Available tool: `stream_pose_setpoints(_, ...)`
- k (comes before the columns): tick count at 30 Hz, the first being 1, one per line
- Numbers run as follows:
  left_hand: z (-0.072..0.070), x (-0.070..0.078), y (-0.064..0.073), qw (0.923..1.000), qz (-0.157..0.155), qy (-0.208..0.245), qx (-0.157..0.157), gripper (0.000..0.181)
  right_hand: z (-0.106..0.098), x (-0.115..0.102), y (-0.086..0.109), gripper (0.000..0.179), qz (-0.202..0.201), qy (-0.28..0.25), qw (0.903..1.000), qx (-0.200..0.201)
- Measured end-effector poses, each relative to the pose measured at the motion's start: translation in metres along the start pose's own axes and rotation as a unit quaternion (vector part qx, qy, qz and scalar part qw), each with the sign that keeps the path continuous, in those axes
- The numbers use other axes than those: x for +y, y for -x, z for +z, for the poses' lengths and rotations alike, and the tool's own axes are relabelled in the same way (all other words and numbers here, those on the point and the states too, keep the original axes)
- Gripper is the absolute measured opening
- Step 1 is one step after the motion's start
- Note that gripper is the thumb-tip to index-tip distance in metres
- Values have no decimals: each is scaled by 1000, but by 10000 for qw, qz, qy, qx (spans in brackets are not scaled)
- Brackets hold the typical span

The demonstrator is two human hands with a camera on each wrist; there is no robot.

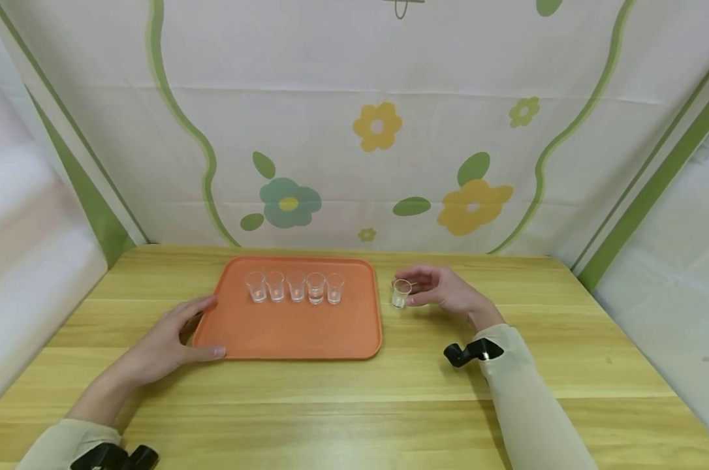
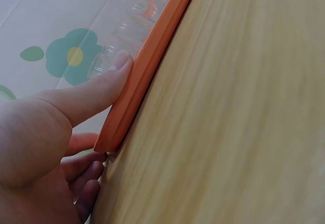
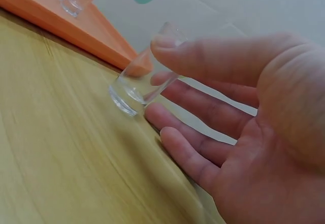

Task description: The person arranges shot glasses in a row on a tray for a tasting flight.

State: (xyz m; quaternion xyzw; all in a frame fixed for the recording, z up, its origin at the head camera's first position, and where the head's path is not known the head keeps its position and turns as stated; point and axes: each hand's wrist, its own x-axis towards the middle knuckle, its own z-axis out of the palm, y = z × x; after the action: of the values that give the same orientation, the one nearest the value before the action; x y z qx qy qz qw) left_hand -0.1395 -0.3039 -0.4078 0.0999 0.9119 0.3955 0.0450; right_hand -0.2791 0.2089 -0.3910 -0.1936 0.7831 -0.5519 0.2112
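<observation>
An orange tray [image 1: 296,333] lies on the wooden table, with several small clear shot glasses [image 1: 296,287] standing upright in a row on it. My left hand [image 1: 160,339] holds the tray's near left corner, its thumb on the front rim and its fingers at the left side. In the left wrist view, the thumb [image 2: 96,92] presses the rim while the other fingers curl beside the corner. Right of the tray, my right hand [image 1: 445,290] pinches another shot glass [image 1: 400,295] between thumb and fingers. The right wrist view shows that glass [image 3: 134,87] close to the tabletop.
The wooden table [image 1: 331,405] reaches back to a white cloth backdrop [image 1: 307,117] printed with flowers. Cloth walls stand at both sides. A black camera mount sits on each wrist.
</observation>
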Motion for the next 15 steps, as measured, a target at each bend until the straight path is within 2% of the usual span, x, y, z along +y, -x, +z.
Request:
stream_pose_setpoints(8, 0, 1, 0, 10000, -40, 1, -2, 99, 1, 1, 0, 53, -49, 94, 9999, 50)
stream_pose_setpoints(15, -1, 1, 1, 10000, -48, 31, -13, 99, 1, 2, -2, 56, -60, 102, 9999, 9)
